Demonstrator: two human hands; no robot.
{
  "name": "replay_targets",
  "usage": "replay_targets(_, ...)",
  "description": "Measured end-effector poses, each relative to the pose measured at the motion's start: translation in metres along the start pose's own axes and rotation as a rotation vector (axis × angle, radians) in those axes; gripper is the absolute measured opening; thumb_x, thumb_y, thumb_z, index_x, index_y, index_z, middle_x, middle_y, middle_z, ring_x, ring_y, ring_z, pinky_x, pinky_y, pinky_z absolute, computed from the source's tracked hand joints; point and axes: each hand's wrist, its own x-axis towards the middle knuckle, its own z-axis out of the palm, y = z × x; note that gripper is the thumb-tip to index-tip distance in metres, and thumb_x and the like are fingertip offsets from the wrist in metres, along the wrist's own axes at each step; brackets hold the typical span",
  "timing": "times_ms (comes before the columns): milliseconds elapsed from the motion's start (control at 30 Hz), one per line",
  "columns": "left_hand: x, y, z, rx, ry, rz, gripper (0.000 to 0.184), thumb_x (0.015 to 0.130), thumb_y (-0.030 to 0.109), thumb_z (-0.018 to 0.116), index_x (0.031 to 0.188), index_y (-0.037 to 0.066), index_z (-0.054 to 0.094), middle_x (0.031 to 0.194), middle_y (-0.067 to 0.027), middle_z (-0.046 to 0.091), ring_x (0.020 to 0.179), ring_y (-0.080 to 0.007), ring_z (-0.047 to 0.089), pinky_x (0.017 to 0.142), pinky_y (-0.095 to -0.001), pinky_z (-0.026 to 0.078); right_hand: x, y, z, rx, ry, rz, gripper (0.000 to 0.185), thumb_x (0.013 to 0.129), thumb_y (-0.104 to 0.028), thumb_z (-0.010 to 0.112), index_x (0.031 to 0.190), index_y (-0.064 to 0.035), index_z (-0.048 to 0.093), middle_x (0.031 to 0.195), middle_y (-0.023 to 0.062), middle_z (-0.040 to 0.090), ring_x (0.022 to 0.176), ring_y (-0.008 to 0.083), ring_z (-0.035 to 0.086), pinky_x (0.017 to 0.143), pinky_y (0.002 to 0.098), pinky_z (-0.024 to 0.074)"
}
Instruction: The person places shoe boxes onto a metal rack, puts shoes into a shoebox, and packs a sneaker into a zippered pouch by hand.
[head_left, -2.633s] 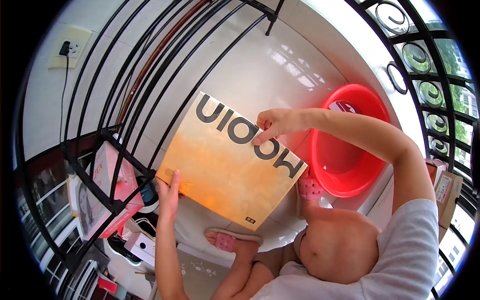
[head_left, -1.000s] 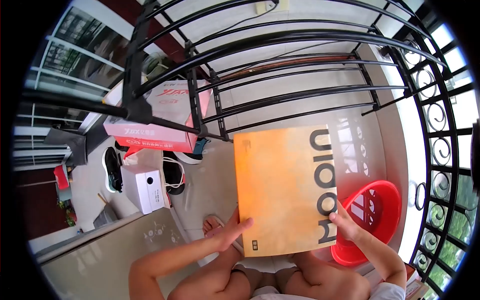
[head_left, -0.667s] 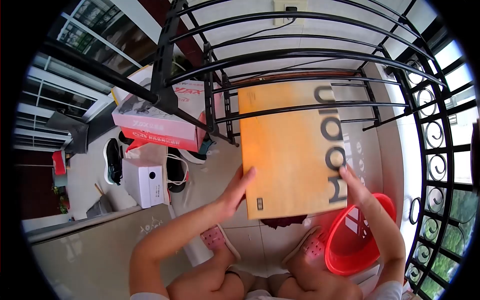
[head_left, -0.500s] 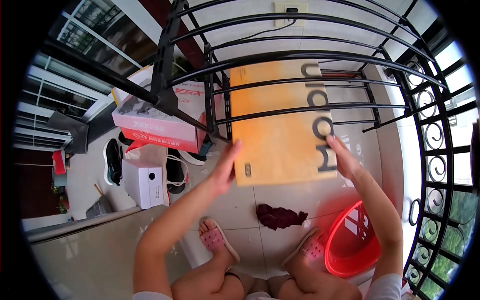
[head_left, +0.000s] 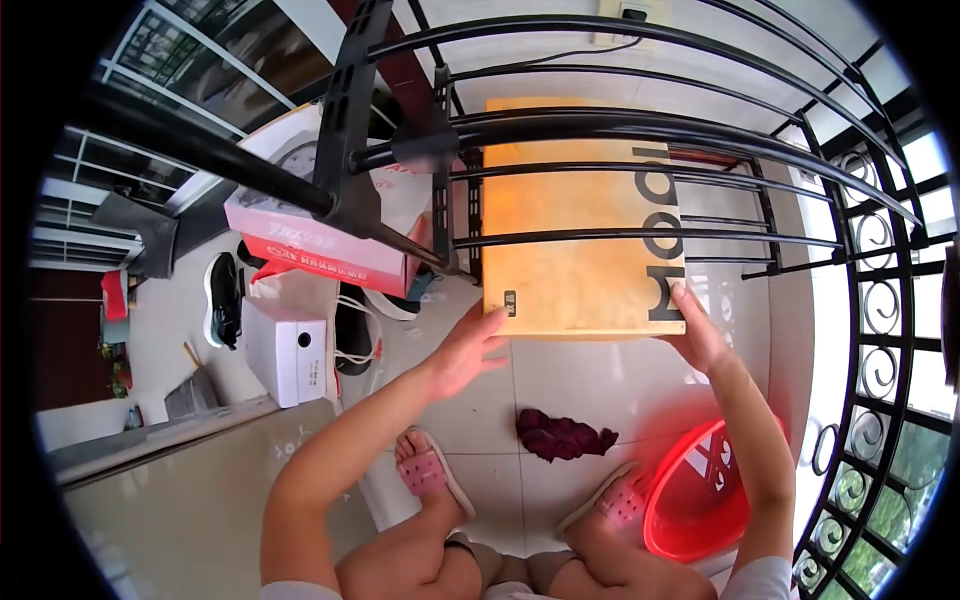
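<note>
An orange-yellow cardboard box (head_left: 580, 270) with large dark letters lies on a lower level of the black metal rack (head_left: 640, 125), partly behind its bars. My left hand (head_left: 465, 350) is at the near left corner, thumb against the box and the other fingers spread in front of its edge. At the near right corner, my right hand (head_left: 697, 330) grips the box, thumb up along the side and fingers curled under the front edge. A crumpled dark red cloth (head_left: 565, 436) lies on the tiled floor below the box.
A red basin (head_left: 690, 495) stands at right by my leg. On the left are a pink-and-red shoe box (head_left: 330, 250), a white box (head_left: 285, 350) and loose black shoes (head_left: 223, 300). Black window bars (head_left: 880, 330) line the right side. My feet wear pink sandals (head_left: 425, 473).
The box has moved away from me, deeper into the rack. My left hand has loosened from its side, fingers now spread at the front corner. My right hand has stayed on the box.
</note>
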Motion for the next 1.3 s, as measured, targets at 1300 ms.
replay_targets(1300,0.013,0.095,-0.154,-0.424,0.867,0.452,0.098,0.069,0.047,0.075,0.14,0.005,0.023,0.138,-0.0128,0.037,0.119,-0.0255,0.044,0.098,-0.0444,0.038,-0.045,0.064,0.029,0.025,0.123,0.129,0.039,0.091,-0.027,0.053,0.126,-0.0096,0.046,0.117,0.0071,0.055,0.102,0.0186,0.057,0.087,0.0328,0.0458)
